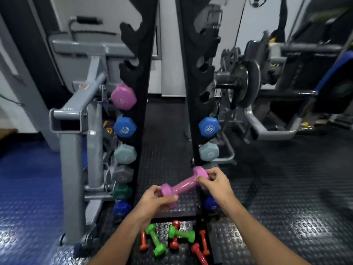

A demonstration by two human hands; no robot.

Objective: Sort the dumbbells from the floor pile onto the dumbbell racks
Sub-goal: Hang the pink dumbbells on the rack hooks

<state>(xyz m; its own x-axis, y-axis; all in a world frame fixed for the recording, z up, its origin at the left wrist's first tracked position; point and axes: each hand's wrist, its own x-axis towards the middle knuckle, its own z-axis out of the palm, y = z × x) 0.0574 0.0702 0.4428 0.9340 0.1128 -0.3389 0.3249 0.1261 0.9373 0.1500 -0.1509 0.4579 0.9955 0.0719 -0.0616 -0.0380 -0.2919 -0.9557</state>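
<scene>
A pink dumbbell [184, 185] hangs tilted in the air between two black racks. My left hand [152, 199] grips its lower left head, and my right hand [215, 181] pinches its upper right head. The left rack [142, 104] carries a pink dumbbell [123, 96], then blue, pale blue, grey, green and dark blue ones below it. The right rack [191, 111] carries a blue dumbbell [209, 128] marked 5 and a pale blue one [209, 153]; lower ones are partly hidden by my right hand. On the floor lies a pile of green [155, 240], red [199, 254] and orange dumbbells.
A grey machine frame [72, 131] stands close to the left rack. A plate-loaded machine with black weight plates [246, 83] sits to the right. The floor is black studded rubber [286, 188], with blue matting [28, 188] at the left.
</scene>
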